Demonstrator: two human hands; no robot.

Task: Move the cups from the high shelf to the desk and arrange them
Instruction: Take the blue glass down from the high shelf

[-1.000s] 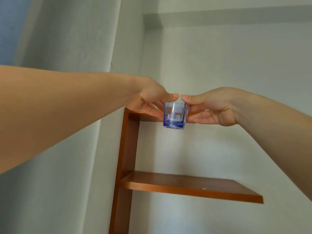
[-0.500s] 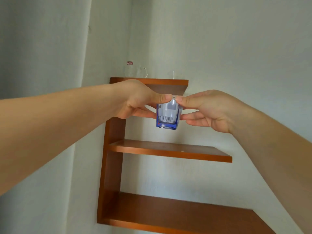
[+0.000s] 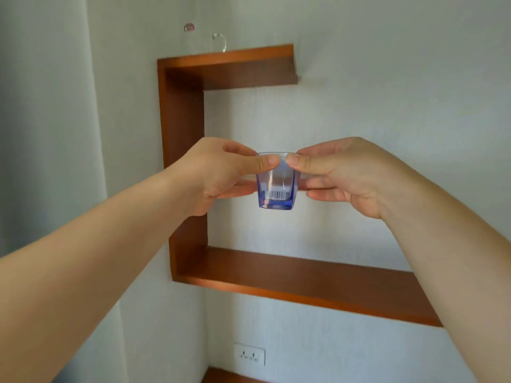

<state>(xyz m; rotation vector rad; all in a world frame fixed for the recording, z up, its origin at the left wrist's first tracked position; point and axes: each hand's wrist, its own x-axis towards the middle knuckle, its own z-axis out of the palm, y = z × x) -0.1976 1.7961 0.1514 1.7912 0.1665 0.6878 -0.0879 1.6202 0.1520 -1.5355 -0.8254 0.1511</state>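
Head view: pale wall, wooden shelf unit (image 3: 182, 150) | step: carrying blue glass cup (image 3: 277, 186) down, held mid-air | my left hand (image 3: 218, 175) and right hand (image 3: 343, 172) both pinch its rim | next: lower to desk, unseen | clear glass (image 3: 219, 45) waits on top shelf (image 3: 229, 55) | socket (image 3: 249, 354) below.

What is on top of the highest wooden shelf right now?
On the top brown wooden shelf stands a clear glass cup with a handle, bearing a small pinkish sticker. The view is from below, so the cup's base and anything further back cannot be seen.
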